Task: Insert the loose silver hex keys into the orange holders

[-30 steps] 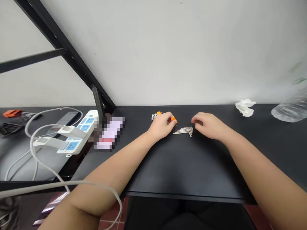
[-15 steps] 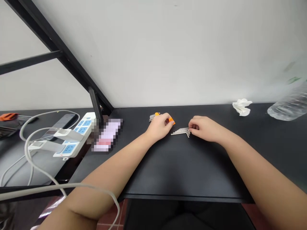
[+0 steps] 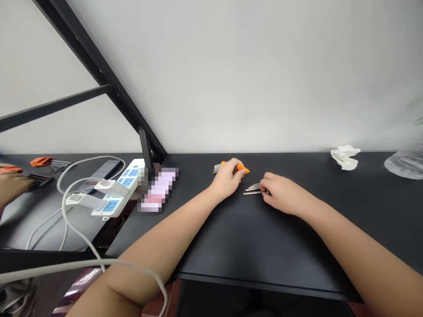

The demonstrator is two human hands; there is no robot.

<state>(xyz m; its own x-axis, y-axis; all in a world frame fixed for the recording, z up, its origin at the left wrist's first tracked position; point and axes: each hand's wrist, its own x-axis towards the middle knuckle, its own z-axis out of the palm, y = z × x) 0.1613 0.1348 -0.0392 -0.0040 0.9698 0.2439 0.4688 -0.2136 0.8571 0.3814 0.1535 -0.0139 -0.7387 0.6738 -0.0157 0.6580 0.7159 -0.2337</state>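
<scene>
My left hand (image 3: pixel 228 178) is closed around an orange plastic holder (image 3: pixel 243 169). Several metal hex keys (image 3: pixel 217 167) jut from the far left side of that hand. To its right, more L-shaped hex keys (image 3: pixel 253 189) lie side by side on the black table (image 3: pixel 244 237). My right hand (image 3: pixel 282 192) has its fingers curled over the bent ends of these keys, pinching at them. Those ends are hidden under the fingers, so how many keys are gripped does not show.
At left are a white power strip (image 3: pixel 130 178) with chargers, a pale cable (image 3: pixel 66 198) and a phone (image 3: pixel 104 171). A person's hand (image 3: pixel 13 189) reaches in near an orange holder (image 3: pixel 41 161). Crumpled tissue (image 3: pixel 345 157) and a clear bottle (image 3: pixel 405 165) stand by the wall.
My right hand has moved over the bent ends of the loose hex keys, covering them. My left hand keeps the orange holder. Another person's hand has appeared at far left as the view shifted.
</scene>
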